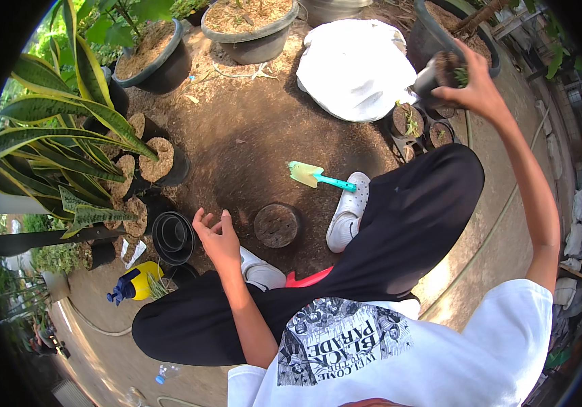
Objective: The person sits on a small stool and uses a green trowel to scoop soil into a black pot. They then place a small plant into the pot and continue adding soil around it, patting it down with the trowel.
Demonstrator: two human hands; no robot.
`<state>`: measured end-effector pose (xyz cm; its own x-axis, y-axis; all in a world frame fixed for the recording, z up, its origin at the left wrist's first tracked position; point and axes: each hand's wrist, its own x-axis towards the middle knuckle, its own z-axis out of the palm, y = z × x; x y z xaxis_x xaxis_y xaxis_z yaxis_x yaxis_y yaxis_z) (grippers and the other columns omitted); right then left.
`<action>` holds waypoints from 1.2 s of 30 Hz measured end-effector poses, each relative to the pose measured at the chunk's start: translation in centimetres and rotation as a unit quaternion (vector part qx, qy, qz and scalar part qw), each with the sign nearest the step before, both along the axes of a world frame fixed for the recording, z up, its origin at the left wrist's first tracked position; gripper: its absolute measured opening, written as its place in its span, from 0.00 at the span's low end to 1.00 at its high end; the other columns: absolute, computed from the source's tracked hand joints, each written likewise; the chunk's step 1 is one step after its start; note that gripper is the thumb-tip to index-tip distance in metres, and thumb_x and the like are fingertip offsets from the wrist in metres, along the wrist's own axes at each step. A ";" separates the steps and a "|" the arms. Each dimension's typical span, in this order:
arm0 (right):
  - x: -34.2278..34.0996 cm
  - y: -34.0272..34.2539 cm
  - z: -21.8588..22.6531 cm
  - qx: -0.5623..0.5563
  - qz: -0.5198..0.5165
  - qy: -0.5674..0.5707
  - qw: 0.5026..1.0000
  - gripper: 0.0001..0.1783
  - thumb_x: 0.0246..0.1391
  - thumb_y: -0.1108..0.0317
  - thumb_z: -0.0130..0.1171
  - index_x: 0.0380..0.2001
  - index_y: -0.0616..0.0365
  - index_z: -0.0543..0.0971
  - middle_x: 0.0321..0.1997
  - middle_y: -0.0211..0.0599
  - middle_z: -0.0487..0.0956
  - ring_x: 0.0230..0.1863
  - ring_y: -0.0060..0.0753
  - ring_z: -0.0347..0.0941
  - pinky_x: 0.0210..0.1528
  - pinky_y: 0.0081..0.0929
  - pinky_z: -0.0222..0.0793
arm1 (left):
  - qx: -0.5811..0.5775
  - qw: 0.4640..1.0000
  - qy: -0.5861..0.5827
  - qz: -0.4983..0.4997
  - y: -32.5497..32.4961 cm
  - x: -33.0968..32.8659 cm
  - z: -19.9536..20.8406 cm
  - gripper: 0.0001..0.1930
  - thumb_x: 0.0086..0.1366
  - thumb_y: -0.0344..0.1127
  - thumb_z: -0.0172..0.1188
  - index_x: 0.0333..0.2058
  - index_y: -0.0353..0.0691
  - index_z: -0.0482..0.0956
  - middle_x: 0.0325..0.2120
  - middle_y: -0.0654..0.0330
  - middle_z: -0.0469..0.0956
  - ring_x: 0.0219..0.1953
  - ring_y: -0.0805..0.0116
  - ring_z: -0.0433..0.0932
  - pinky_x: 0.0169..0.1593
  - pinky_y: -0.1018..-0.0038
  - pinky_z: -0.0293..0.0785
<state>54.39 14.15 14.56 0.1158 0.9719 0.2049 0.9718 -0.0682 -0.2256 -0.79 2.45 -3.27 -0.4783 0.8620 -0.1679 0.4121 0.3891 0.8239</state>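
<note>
My right hand (475, 87) is stretched out at the upper right, its fingers around a small black plant pot (428, 81). That pot is tilted and smeared by motion, with soil and a few green leaves showing. Below it stand other small potted seedlings (408, 121). My left hand (218, 239) hovers above my left shoe, fingers apart and slightly curled, holding nothing. Just right of it, a round soil-filled pot (277, 226) sits on the ground between my feet. A hand trowel (318, 176) with a turquoise handle lies near my right shoe.
A white sack (355, 68) rests at the far side near large planters (250, 42). Potted snake plants (67, 146) crowd the left. Stacked black pots (173, 237) and a yellow spray bottle (143, 281) stand by my left knee. A hose (488, 237) runs along the right.
</note>
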 end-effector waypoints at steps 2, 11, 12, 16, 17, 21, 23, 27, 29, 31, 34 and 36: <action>6.3 -0.1 -0.9 0.006 -0.077 -0.037 0.996 0.71 0.35 0.41 0.82 0.80 0.52 0.57 0.77 0.69 0.56 0.77 0.67 0.61 0.75 0.53 0.66 | 0.002 1.000 0.004 -0.006 0.1 0.1 0.3 0.33 0.73 0.40 0.67 0.69 0.36 0.64 0.59 0.43 0.75 0.46 0.61 0.84 0.53 0.62 0.78; 23.8 -6.9 -10.5 -0.071 -0.333 0.023 0.940 0.76 0.31 0.37 0.84 0.80 0.54 0.56 0.75 0.77 0.56 0.74 0.75 0.63 0.73 0.57 0.66 | 0.022 0.999 0.020 -0.017 -0.2 -0.9 1.0 0.32 0.73 0.39 0.67 0.69 0.36 0.64 0.61 0.44 0.73 0.45 0.62 0.82 0.52 0.64 0.77; 25.0 -8.0 -12.1 -0.086 -0.349 0.027 0.933 0.76 0.32 0.37 0.84 0.80 0.53 0.56 0.75 0.76 0.56 0.74 0.75 0.61 0.73 0.57 0.66 | 0.021 0.999 0.025 -0.020 -0.3 -1.2 1.1 0.32 0.73 0.39 0.66 0.69 0.36 0.65 0.61 0.43 0.73 0.45 0.62 0.82 0.52 0.64 0.77; 28.2 -11.4 -17.7 -0.128 -0.402 0.010 0.907 0.76 0.32 0.36 0.84 0.80 0.52 0.56 0.76 0.76 0.55 0.75 0.75 0.60 0.73 0.58 0.66 | 0.007 0.999 0.039 -0.015 -0.5 -1.4 1.1 0.31 0.73 0.40 0.66 0.69 0.37 0.66 0.61 0.44 0.73 0.46 0.62 0.81 0.52 0.64 0.77; 28.3 -11.9 -18.9 -0.135 -0.411 0.013 0.901 0.76 0.32 0.36 0.84 0.80 0.52 0.56 0.76 0.75 0.55 0.75 0.75 0.60 0.73 0.58 0.66 | 0.004 0.999 0.045 -0.019 -0.6 -1.5 1.0 0.31 0.73 0.40 0.66 0.69 0.37 0.67 0.61 0.44 0.73 0.46 0.62 0.81 0.52 0.64 0.77; 29.5 -13.1 -23.4 -0.147 -0.445 0.019 0.883 0.76 0.32 0.35 0.83 0.81 0.50 0.54 0.77 0.74 0.54 0.76 0.75 0.59 0.72 0.61 0.65 | -0.017 0.997 0.066 -0.036 -0.6 -1.4 0.9 0.31 0.73 0.40 0.66 0.69 0.37 0.68 0.61 0.46 0.73 0.47 0.63 0.81 0.52 0.65 0.77; 29.6 -12.8 -25.2 -0.137 -0.458 0.013 0.878 0.76 0.32 0.33 0.83 0.81 0.50 0.54 0.77 0.72 0.54 0.76 0.75 0.59 0.72 0.62 0.65 | -0.022 0.996 0.071 -0.043 -0.5 -1.1 1.1 0.30 0.73 0.40 0.66 0.69 0.37 0.68 0.61 0.46 0.73 0.47 0.63 0.80 0.53 0.65 0.77; 27.7 -11.7 -27.5 -0.150 -0.480 0.034 0.864 0.77 0.33 0.31 0.82 0.81 0.50 0.54 0.78 0.71 0.54 0.76 0.74 0.59 0.72 0.62 0.65 | -0.021 0.994 0.085 -0.059 -0.8 -0.3 1.4 0.29 0.74 0.39 0.66 0.68 0.36 0.69 0.61 0.47 0.73 0.46 0.64 0.80 0.53 0.65 0.78; 27.4 -11.0 -28.4 -0.157 -0.487 0.039 0.859 0.77 0.33 0.30 0.82 0.81 0.52 0.54 0.78 0.70 0.54 0.76 0.74 0.58 0.72 0.63 0.65 | -0.020 0.993 0.091 -0.067 -0.8 0.1 1.5 0.28 0.74 0.39 0.66 0.68 0.36 0.70 0.61 0.47 0.73 0.46 0.65 0.81 0.53 0.65 0.78; 27.5 -10.9 -29.4 -0.145 -0.493 0.036 0.857 0.77 0.33 0.30 0.82 0.80 0.53 0.54 0.78 0.70 0.54 0.76 0.74 0.58 0.72 0.63 0.64 | -0.018 0.993 0.092 -0.072 -0.9 0.5 1.5 0.28 0.74 0.38 0.66 0.67 0.35 0.70 0.61 0.47 0.73 0.47 0.65 0.81 0.53 0.65 0.78; 28.4 -11.1 -30.5 -0.130 -0.501 0.042 0.855 0.77 0.33 0.29 0.82 0.80 0.54 0.54 0.78 0.70 0.54 0.77 0.75 0.58 0.73 0.64 0.64 | -0.013 0.993 0.081 -0.080 -0.9 0.7 1.5 0.28 0.74 0.39 0.66 0.67 0.35 0.71 0.61 0.48 0.73 0.47 0.66 0.81 0.53 0.65 0.78; 28.7 -11.1 -30.9 -0.130 -0.505 0.051 0.852 0.78 0.33 0.29 0.81 0.80 0.54 0.54 0.78 0.70 0.54 0.77 0.75 0.58 0.73 0.64 0.63 | -0.015 0.993 0.084 -0.082 -0.9 0.8 1.7 0.28 0.74 0.39 0.66 0.67 0.36 0.71 0.62 0.48 0.73 0.47 0.65 0.81 0.53 0.65 0.78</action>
